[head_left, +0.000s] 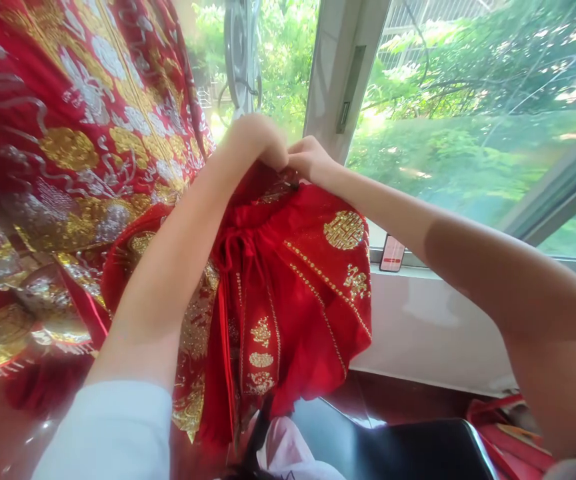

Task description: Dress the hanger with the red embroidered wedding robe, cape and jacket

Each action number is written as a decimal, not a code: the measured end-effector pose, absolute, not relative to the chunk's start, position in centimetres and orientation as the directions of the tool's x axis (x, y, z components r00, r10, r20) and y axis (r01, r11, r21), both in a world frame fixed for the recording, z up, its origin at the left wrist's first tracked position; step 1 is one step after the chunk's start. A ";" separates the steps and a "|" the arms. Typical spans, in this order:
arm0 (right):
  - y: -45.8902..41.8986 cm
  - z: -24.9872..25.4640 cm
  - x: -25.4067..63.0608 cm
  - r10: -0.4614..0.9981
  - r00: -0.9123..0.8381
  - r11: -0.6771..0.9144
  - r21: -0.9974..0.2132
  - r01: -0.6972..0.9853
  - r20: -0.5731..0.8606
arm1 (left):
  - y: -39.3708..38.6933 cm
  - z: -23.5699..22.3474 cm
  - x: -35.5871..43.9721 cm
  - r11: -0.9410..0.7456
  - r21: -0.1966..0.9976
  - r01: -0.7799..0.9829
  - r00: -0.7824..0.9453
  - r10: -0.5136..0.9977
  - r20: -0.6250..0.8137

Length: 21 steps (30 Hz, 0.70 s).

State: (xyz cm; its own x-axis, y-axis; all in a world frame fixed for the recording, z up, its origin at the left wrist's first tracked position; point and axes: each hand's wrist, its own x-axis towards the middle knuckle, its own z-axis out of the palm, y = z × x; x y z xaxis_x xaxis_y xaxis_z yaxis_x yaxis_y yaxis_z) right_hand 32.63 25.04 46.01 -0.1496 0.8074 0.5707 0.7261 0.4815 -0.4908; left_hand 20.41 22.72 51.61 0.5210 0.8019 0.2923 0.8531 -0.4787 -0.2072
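A red garment with gold embroidery (298,293) hangs from my two raised hands in front of a window. My left hand (253,140) is curled into a closed grip on the garment's top edge. My right hand (311,159) pinches the same edge right beside it, fingers closed. A red tie or knot (235,247) shows on the cloth below my hands. A larger red robe with gold and silver embroidery (78,147) hangs to the left, behind my left forearm.
A window (468,100) with a grey frame (341,73) shows green trees outside. A phone (392,253) leans on the white sill (443,313). A dark seat or case (418,447) lies below, with red items (498,427) at the lower right.
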 end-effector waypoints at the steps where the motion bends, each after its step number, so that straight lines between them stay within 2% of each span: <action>1: 25.0 45.9 32.8 0.825 -0.130 0.457 -0.513 0.727 0.551 | 22.9 51.5 20.4 -0.476 -0.264 0.839 0.538 0.795 0.280; 2: 24.9 45.8 33.0 0.842 -0.121 0.436 -0.530 0.728 0.526 | 23.0 51.4 20.3 -0.481 -0.300 0.824 0.558 0.782 0.279; 6: 24.5 45.7 33.8 0.891 -0.186 0.411 -0.563 0.717 0.413 | 22.9 50.2 19.4 -0.543 -0.193 0.817 0.572 0.724 0.385; 10: 24.5 46.7 35.0 0.896 -0.266 0.423 -0.496 0.758 0.356 | 22.9 49.4 19.1 -0.556 -0.155 0.817 0.556 0.686 0.469; 13: 24.7 47.2 35.9 0.893 -0.361 0.447 -0.443 0.777 0.268 | 23.3 49.3 19.2 -0.558 -0.144 0.818 0.551 0.685 0.478; 17: 24.8 47.2 36.0 0.902 -0.419 0.412 -0.501 0.762 0.103 | 23.4 49.5 19.3 -0.540 -0.107 0.835 0.525 0.724 0.447; 19: 24.8 47.6 35.5 0.910 -0.392 0.404 -0.488 0.774 0.132 | 23.4 49.7 19.4 -0.549 -0.106 0.829 0.537 0.729 0.424; 21: 24.8 48.1 34.8 0.901 -0.356 0.430 -0.397 0.811 0.248 | 23.4 50.1 19.6 -0.560 -0.132 0.818 0.565 0.738 0.368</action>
